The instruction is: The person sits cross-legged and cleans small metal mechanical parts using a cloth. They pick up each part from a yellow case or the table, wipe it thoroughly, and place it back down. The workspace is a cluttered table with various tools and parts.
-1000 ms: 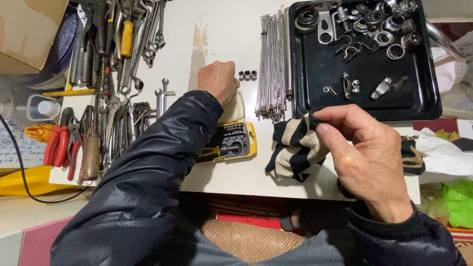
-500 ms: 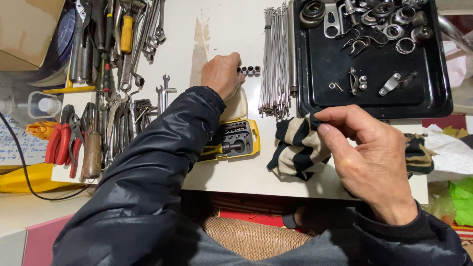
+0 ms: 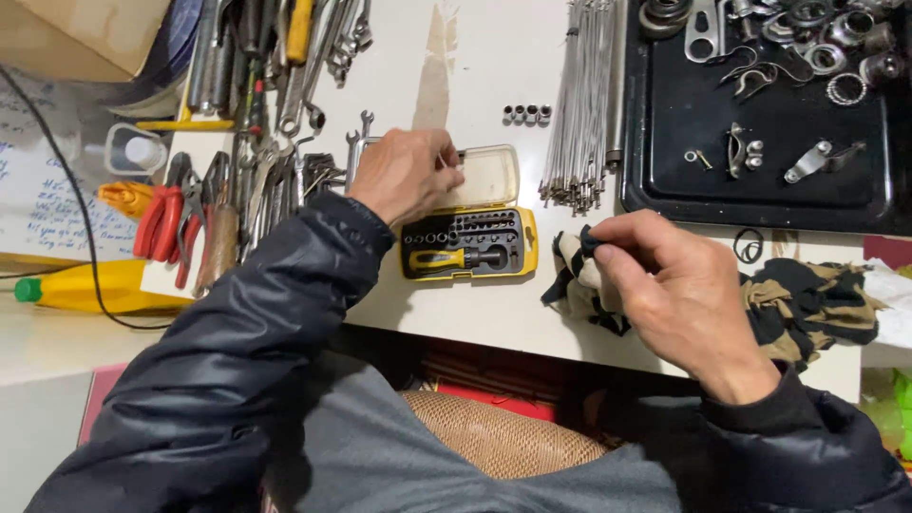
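My left hand (image 3: 404,174) rests curled at the clear lid of the open yellow bit case (image 3: 468,244), fingertips pinched on something too small to tell, while my right hand (image 3: 679,299) is clamped on the striped rag (image 3: 581,283) just right of the case. Four small nuts (image 3: 527,114) sit lined up beside the spoke bundle (image 3: 581,104). Judging by the parts in the black tray (image 3: 760,195), most wiping is left.
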